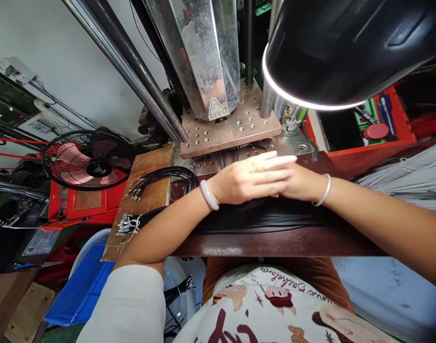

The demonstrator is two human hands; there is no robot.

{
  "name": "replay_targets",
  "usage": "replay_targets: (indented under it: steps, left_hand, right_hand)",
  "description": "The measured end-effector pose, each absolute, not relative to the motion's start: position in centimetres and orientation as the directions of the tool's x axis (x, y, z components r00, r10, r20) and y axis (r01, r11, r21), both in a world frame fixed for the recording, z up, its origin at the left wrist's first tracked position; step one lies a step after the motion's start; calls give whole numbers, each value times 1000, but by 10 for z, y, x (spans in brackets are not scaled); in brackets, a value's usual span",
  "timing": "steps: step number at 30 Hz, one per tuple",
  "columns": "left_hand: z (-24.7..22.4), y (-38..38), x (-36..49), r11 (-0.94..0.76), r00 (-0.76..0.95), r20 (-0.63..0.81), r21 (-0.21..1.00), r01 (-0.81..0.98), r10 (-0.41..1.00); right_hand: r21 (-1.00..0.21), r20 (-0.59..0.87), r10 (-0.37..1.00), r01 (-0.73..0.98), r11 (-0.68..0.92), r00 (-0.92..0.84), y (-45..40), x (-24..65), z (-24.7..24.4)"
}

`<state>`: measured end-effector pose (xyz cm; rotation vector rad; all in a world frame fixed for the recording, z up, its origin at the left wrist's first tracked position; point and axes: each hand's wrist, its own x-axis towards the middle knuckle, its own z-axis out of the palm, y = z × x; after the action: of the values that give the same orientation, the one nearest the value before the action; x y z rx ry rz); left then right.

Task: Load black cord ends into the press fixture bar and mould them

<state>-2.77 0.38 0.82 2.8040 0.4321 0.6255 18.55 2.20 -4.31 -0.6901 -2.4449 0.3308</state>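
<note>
My left hand [251, 178] lies across my right hand [299, 183], its fingers stretched out flat and a white bangle at the wrist. The fingers of my right hand are hidden beneath it; that wrist wears a silver bangle. Under and in front of both hands, long thin black cables [260, 221] lie along the dark red table edge. Just behind stands a press with a drilled metal plate [235, 128]. To the left, a bent bundle of black cables [160, 176] with metal tips rests on a cardboard sheet [146, 164]. Whether either hand touches the cables is unclear.
A black lamp shade [332, 52] hangs low at upper right. Beyond it sits a red tray [368, 150] with pens. Grey cables [414, 174] are heaped at right. A fan [92, 162] stands at left, with a blue bin [82, 290] below.
</note>
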Motion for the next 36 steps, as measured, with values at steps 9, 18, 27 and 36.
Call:
replay_targets:
  steps: [9,18,27,36]
  left_hand:
    - [-7,10,-43,-460,272,392,848,264,879]
    - [-16,9,-39,-448,319,350,833,325,881]
    - [-25,8,-36,-452,349,322,793,409,880]
    - [-27,-18,-33,-622,583,235,416,663,778]
  right_hand:
    - [-491,269,681,512,705,-681,24,204,-57]
    - [-934,8,832,293,203,-554,13,161,-49]
    - [-825,141,838,405,394,-527,10,169,-45]
    - [-304,564,562,481,822,-605,-21,210,-22]
